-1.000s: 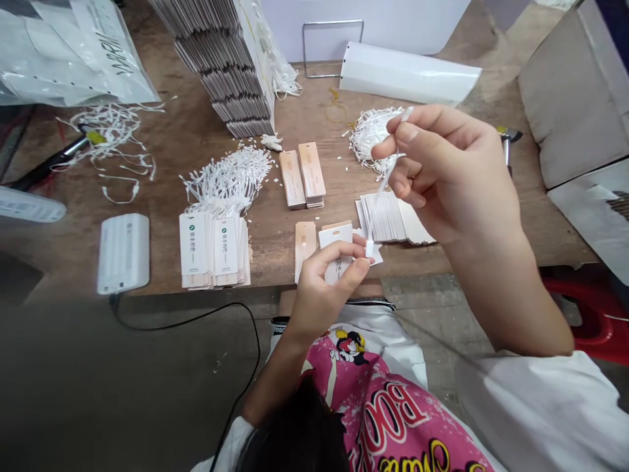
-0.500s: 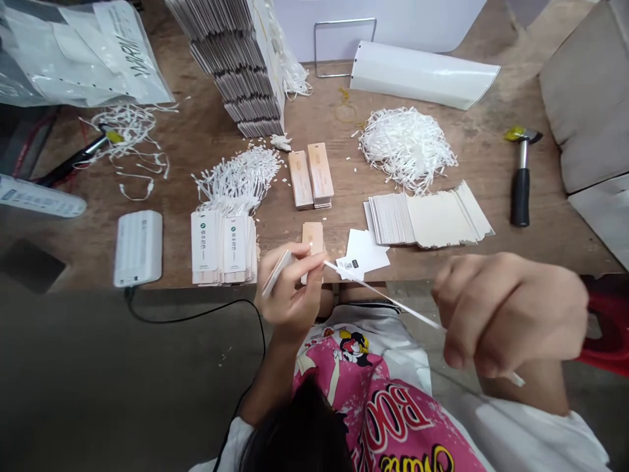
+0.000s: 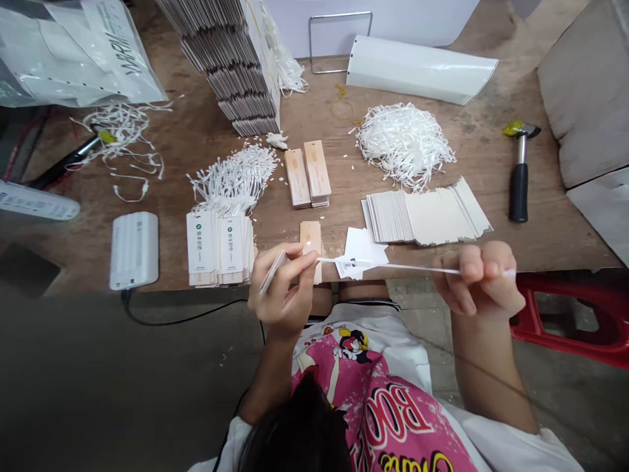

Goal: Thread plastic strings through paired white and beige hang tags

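My left hand [image 3: 280, 288] is closed, with a thin stack of card tags [image 3: 272, 272] tucked edge-on between its fingers. Its thumb and fingertip also pinch one end of a white tag string [image 3: 393, 265]. That string runs taut, nearly level, across to my right hand [image 3: 479, 278], whose fingers are closed on the other end. Beneath the string lie white cards [image 3: 362, 250], one with a printed code. Just beyond my left fingertips sits a tan tag [image 3: 310, 236], partly hidden by that hand.
Strung tags [image 3: 230, 246] lie on the left beside a white power bank [image 3: 135, 249]. Farther back are two stacks of tan tags [image 3: 317, 170], a heap of white strings [image 3: 405, 144] and a tall card stack [image 3: 230, 65]. A hammer [image 3: 519, 177] lies right; a red stool [image 3: 584, 318] stands below.
My right hand has moved up and to the left, farther from the camera, still gripping the string. The string has swung from a downward slant to nearly level. My left hand has barely moved.
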Demonstrator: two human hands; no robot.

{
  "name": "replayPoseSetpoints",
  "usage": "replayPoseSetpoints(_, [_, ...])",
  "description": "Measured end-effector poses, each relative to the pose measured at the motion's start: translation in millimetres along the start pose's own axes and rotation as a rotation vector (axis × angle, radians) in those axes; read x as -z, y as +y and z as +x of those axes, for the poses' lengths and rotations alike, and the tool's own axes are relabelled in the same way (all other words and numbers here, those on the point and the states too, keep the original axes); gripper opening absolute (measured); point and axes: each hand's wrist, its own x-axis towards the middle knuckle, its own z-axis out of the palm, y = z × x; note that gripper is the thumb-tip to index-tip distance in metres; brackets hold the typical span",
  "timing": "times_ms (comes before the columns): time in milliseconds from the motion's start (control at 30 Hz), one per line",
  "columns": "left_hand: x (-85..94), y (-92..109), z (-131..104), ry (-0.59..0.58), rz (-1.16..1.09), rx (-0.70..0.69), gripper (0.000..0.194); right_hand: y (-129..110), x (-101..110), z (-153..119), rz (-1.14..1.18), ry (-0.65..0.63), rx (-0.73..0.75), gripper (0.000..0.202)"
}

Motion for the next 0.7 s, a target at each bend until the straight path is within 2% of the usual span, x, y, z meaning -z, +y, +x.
replayPoseSetpoints(100, [-0.4,1,-2,-0.028,0.011,-0.032,0.023,6,-13,3,0.039,0.25,0.034,0.006])
replayPoseSetpoints(200, [-2.0,3,-7,-0.041,0.002,-0.001,0.023,11,-27,6,0.022,0.468,0.037,0.006])
replayPoseSetpoints(367, [-3.6,3,-14,-0.025,0.022,0.076,0.02,19,-41,12,-0.076,0.713,0.193,0.011])
replayPoseSetpoints(500, [-2.9,0,-15,-0.031,0.044,0.143,0.019,24,-44,14,-0.143,0.756,0.199,0.011])
replayPoseSetpoints(633, [-0.4,-1,-14,-0.028,0.059,0.166,0.017,27,-42,6,-0.191,0.65,0.129,0.005])
replayPoseSetpoints(700, [1.1,-1,-12,-0.027,0.058,0.18,0.016,29,-43,0,-0.243,0.559,0.018,0.002])
